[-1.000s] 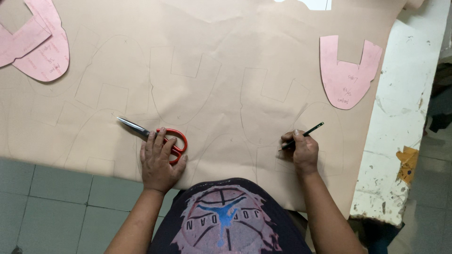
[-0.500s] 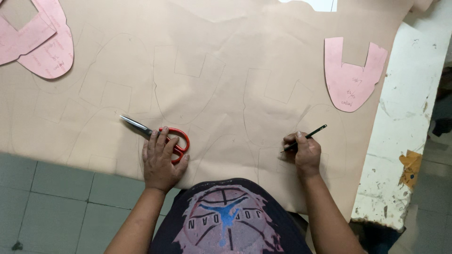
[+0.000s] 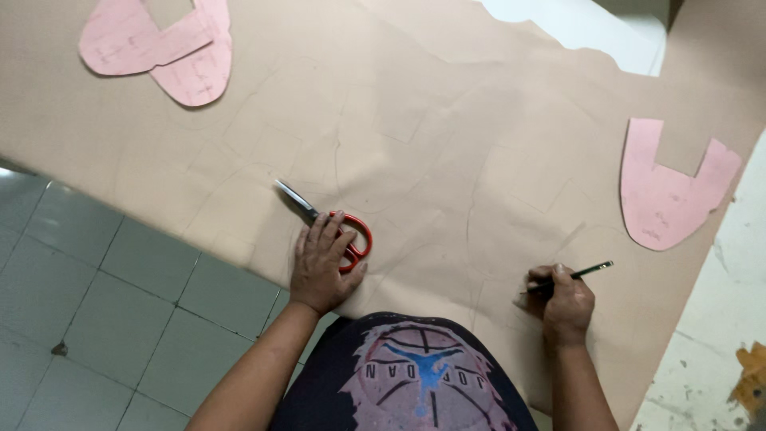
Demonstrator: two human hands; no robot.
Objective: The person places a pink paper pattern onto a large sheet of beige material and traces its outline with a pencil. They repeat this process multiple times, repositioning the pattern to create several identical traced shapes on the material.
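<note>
A big sheet of tan material [image 3: 447, 128] with faint traced outlines covers the table. My left hand [image 3: 321, 263] rests flat on it, fingers lying over the red handles of a pair of scissors [image 3: 331, 224] whose steel blades point up and left. My right hand [image 3: 565, 302] is closed around a dark pencil [image 3: 586, 272], its tip pointing right, just above the sheet near its front edge.
A pink U-shaped pattern piece [image 3: 669, 191] lies at the right of the sheet. Two overlapping pink pattern pieces [image 3: 163, 48] lie at the far left. A white worn table edge [image 3: 710, 351] shows at the right, and grey floor tiles [image 3: 104, 311] lie below left.
The view has swung so the sheet sits tilted and further right. Both hands keep their places on the scissors and pencil.
</note>
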